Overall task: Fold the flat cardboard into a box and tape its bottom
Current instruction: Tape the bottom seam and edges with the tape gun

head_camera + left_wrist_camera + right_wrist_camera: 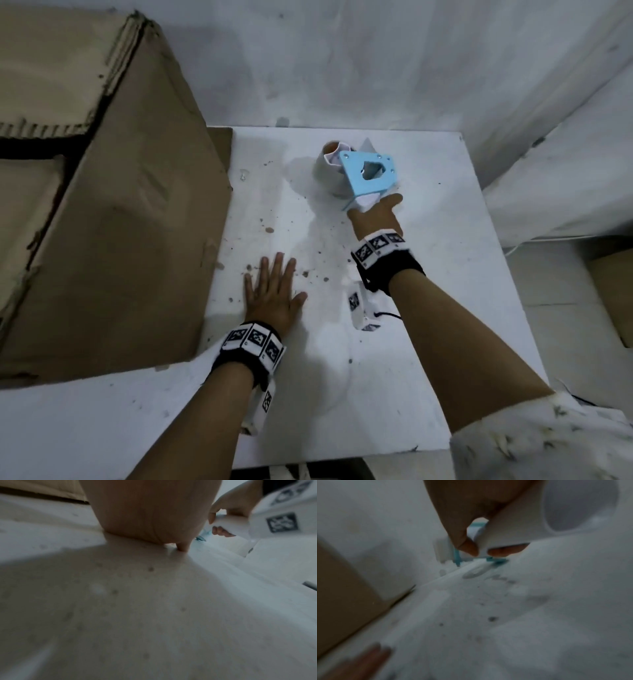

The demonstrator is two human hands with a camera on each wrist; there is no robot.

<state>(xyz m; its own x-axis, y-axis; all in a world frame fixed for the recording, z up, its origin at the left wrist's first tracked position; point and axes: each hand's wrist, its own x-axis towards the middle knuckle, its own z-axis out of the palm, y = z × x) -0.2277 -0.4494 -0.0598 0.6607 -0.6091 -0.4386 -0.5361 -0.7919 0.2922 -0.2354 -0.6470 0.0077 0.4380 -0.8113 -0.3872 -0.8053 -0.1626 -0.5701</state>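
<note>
A large brown cardboard box (pixel 113 222) stands folded on the left of the white table (pixel 445 291), its open flaps at the upper left. My left hand (pixel 274 291) lies flat on the table just right of the box, fingers straight, holding nothing. Farther back, my right hand (pixel 375 214) grips the white handle of a blue tape dispenser (pixel 370 171) with its tape roll (pixel 327 168), low over the table. In the right wrist view my thumb and fingers (pixel 469 547) curl round the handle (pixel 505 534). The left wrist view shows my left palm (pixel 150 513) pressed on the tabletop.
White sheeting (pixel 376 61) hangs behind and to the right of the table. Brown stains (pixel 267 229) speckle the tabletop between box and dispenser. Another cardboard piece (pixel 613 291) sits on the floor past the table's right edge.
</note>
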